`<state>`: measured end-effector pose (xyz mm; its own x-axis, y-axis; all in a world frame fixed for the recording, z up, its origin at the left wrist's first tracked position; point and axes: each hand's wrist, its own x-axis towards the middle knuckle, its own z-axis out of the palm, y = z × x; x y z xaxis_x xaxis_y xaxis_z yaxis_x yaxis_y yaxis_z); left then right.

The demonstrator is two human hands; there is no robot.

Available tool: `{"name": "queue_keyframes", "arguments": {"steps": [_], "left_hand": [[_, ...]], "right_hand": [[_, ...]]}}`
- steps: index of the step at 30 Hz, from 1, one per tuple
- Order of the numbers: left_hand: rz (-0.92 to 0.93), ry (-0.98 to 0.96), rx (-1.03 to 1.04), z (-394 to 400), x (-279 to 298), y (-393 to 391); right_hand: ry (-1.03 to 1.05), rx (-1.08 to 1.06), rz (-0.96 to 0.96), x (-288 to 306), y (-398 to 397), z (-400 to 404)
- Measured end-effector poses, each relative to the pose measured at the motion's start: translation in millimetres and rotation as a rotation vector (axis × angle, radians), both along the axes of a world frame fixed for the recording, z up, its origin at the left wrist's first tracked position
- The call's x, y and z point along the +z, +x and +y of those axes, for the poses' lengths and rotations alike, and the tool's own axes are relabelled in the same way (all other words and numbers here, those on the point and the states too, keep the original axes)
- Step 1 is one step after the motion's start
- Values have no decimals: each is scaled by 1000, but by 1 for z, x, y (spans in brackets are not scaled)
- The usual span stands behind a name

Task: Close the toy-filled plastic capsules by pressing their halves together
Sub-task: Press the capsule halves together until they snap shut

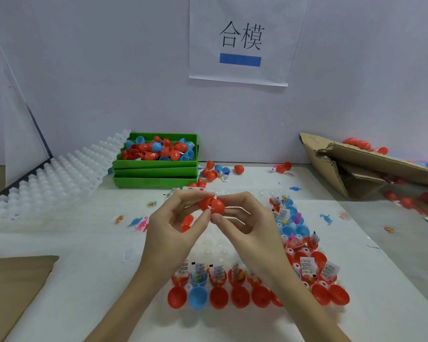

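Observation:
Both hands hold one red capsule [212, 205] above the table, its two halves meeting at a slight angle. My left hand [176, 225] pinches the left half between thumb and fingers. My right hand [245, 223] pinches the right half the same way. Below them lies a clear holder tray [215, 245] with open red and blue capsule halves [218, 297] in rows. Several of those halves hold small toys and paper slips [307, 265].
Stacked green bins [156, 171] with red and blue capsules stand at the back. White moulded trays [59, 174] lean at the left. A torn cardboard box [356, 164] with capsules sits at the right. Loose capsules [213, 171] and toy dinosaurs [326, 218] lie scattered. Cardboard [15, 280] covers the near left.

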<state>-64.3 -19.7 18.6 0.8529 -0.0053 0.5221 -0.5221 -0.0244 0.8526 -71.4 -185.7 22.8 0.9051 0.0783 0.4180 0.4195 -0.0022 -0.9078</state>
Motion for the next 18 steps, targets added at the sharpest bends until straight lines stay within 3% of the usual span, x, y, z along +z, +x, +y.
{"name": "queue_keyframes", "arguments": {"steps": [7, 18], "left_hand": [[47, 19, -16, 4, 5, -2], [119, -51, -22, 3, 6, -1]], "right_hand": [[31, -47, -28, 0, -2, 1], [-168, -190, -172, -2, -1, 4]]}}
